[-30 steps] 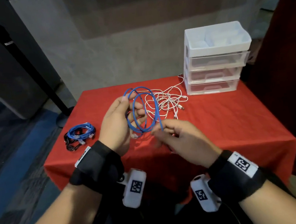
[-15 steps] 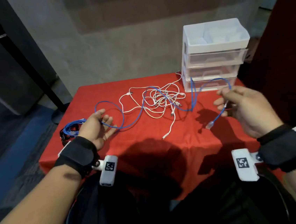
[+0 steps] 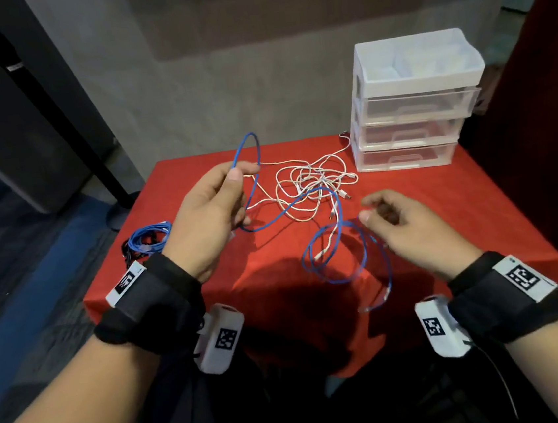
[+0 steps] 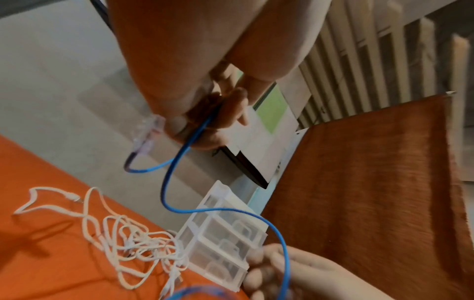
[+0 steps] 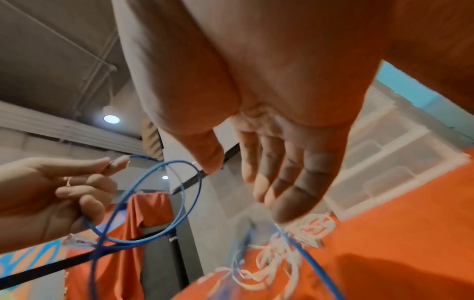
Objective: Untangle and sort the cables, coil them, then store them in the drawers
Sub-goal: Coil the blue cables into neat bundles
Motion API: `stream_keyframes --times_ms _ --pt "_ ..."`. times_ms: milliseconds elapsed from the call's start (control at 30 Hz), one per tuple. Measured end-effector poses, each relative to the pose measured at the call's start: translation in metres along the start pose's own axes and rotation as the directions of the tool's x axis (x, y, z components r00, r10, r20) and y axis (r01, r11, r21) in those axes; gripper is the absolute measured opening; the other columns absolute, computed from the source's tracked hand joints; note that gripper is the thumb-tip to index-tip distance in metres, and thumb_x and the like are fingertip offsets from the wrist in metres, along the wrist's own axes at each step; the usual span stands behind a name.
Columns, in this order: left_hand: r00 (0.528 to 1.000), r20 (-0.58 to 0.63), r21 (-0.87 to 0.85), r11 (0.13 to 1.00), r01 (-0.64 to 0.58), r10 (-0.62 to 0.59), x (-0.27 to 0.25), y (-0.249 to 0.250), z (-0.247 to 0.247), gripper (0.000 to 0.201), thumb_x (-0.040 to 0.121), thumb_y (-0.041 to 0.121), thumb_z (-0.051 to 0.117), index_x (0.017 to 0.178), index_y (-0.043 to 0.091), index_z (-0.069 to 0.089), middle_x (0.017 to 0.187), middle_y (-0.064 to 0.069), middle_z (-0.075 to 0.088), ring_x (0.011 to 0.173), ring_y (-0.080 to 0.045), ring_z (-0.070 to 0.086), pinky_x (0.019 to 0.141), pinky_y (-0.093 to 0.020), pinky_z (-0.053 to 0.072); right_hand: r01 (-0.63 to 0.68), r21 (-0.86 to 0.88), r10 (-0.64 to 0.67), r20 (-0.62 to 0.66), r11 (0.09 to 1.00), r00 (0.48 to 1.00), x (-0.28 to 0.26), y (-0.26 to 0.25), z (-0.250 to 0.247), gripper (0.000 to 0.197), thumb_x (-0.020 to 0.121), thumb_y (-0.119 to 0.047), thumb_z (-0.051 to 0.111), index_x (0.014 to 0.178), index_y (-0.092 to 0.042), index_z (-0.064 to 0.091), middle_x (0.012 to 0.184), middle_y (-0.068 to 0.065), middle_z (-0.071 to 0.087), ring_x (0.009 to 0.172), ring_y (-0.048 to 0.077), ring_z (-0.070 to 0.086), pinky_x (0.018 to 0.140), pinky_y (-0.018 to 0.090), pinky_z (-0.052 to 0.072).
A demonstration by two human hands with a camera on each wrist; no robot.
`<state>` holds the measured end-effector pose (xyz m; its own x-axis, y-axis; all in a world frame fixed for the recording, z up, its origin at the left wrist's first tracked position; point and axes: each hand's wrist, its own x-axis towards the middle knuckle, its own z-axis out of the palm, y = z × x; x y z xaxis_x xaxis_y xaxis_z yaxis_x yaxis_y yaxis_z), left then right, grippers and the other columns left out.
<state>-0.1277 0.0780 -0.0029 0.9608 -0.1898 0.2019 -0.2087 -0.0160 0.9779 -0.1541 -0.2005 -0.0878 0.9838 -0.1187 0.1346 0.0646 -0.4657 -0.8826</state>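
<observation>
My left hand (image 3: pixel 243 175) is raised over the red table (image 3: pixel 477 211) and pinches a blue network cable (image 3: pixel 338 218) between thumb and fingers, with one loop standing above it. The left wrist view shows the cable (image 4: pixel 166 182) leaving the curled fingers (image 4: pixel 231 109), its clear plug (image 4: pixel 148 134) beside the palm. The slack falls in loose loops under my right hand (image 3: pixel 371 213). That hand (image 5: pixel 266 182) has relaxed, nearly straight fingers with the thumb apart, and the cable (image 5: pixel 307 257) runs past its fingertips. A tangle of white cables (image 3: pixel 312 183) lies behind.
A white unit of three clear drawers (image 3: pixel 408 111) stands at the table's back right, all shut. A coiled bundle of blue and black cables (image 3: pixel 146 240) lies at the left edge. The blue cable's far plug (image 3: pixel 367 309) hangs at the table's front edge.
Both hands came in from wide apart. The stretched blue cable went slack into loops. My left hand rose with a loop, and my right hand's pinch near the plug end loosened.
</observation>
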Motion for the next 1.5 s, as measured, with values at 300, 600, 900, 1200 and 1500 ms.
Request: stream_keyframes --times_ms 300,600,900,1200,1500 --pt "0.957 0.255 0.072 0.985 -0.159 0.136 -0.006 0.041 0.03 0.029 0.107 0.026 0.043 0.106 0.016 0.07 0.06 0.01 0.029 0.054 -0.01 0.026 0.057 -0.03 0.027 0.098 0.181 -0.115 0.089 0.979 0.989 0.017 -0.079 0.013 0.015 0.103 -0.029 0.058 0.105 -0.02 0.07 0.077 0.006 0.067 0.061 0.015 0.062 0.057 0.024 0.046" --pt "0.982 -0.116 0.1 0.985 -0.139 0.15 0.015 0.015 0.028 0.016 0.102 0.023 0.058 0.092 0.018 0.069 0.068 0.0 0.05 0.059 -0.006 0.042 0.069 -0.035 0.049 -0.106 0.787 0.128 0.035 0.608 0.991 0.022 -0.092 -0.007 0.018 0.105 -0.012 0.052 0.104 0.0 0.066 0.086 0.012 0.07 0.07 0.018 0.071 0.07 0.026 0.061" --pt "0.994 -0.043 -0.299 0.951 0.081 -0.099 0.017 0.005 0.054 0.016 0.106 0.026 0.047 0.109 0.017 0.059 0.095 0.0 0.073 0.063 -0.006 0.048 0.052 -0.02 0.035 -0.225 0.731 0.051 0.252 0.644 0.966 -0.003 -0.092 0.015 0.017 0.103 -0.009 0.052 0.102 -0.001 0.068 0.089 0.012 0.073 0.074 0.018 0.074 0.068 0.026 0.062" --pt "0.969 0.075 -0.404 0.881 0.245 -0.235 0.014 0.007 0.046 0.028 0.1 0.014 0.056 0.128 0.018 0.059 0.078 0.005 0.065 0.066 -0.005 0.059 0.08 -0.038 0.058 -0.141 0.669 0.07 0.133 0.729 0.989 -0.004 -0.085 0.006 0.019 0.104 -0.024 0.054 0.095 -0.014 0.067 0.068 0.004 0.062 0.06 0.012 0.053 0.047 0.023 0.037" --pt "0.987 0.1 0.115 0.984 -0.138 0.127 0.004 -0.001 0.056 0.016 0.102 0.024 0.057 0.096 0.02 0.071 0.064 0.0 0.047 0.056 -0.014 0.048 0.059 -0.046 0.055 -0.16 0.677 0.142 0.083 0.718 0.986 -0.003 -0.083 0.0 0.021 0.102 -0.02 0.057 0.102 -0.001 0.066 0.06 0.005 0.063 0.054 0.018 0.047 0.041 0.023 0.033"
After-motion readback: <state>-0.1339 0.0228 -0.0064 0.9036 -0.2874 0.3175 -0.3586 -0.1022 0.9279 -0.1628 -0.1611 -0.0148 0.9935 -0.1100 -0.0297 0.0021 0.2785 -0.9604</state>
